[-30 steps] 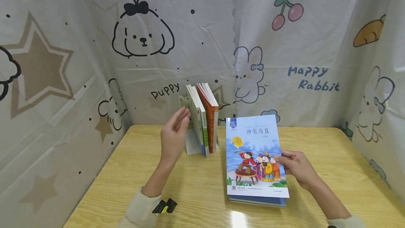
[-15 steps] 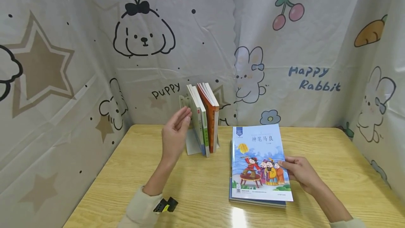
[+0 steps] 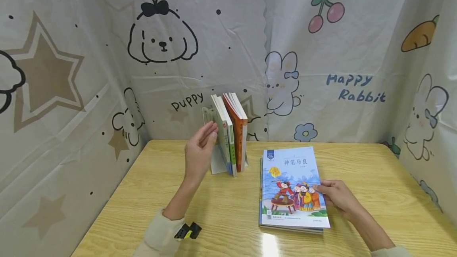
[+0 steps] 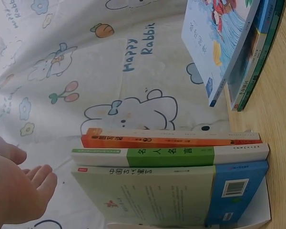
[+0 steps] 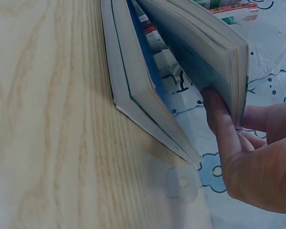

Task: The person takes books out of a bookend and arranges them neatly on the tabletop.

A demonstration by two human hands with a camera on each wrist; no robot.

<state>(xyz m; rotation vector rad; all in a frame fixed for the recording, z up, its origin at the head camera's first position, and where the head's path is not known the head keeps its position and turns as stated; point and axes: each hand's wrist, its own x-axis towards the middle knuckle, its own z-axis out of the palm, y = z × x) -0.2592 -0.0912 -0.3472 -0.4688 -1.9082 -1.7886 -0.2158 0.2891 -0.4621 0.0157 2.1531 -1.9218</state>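
My right hand (image 3: 339, 197) pinches the right edge of a light blue picture book (image 3: 292, 177), thumb on the cover and fingers beneath. The book hangs tilted over a small stack of books (image 5: 138, 88), its right side higher; a gap shows between them in the right wrist view. At the left, my left hand (image 3: 200, 150) is raised beside a row of upright books, fingers nearly straight, holding nothing. That row has a pale green and blue book (image 4: 148, 195), a green and white book (image 4: 171, 157) and an orange book (image 4: 181, 140).
A white metal bookend (image 3: 217, 165) stands at the left side of the upright row. The wooden table (image 3: 143, 193) runs back to a patterned cloth (image 3: 228, 50), which also hangs at both sides.
My right hand has lowered the light blue book toward the stack, bringing it slightly right and nearer to me. My left hand has barely moved.
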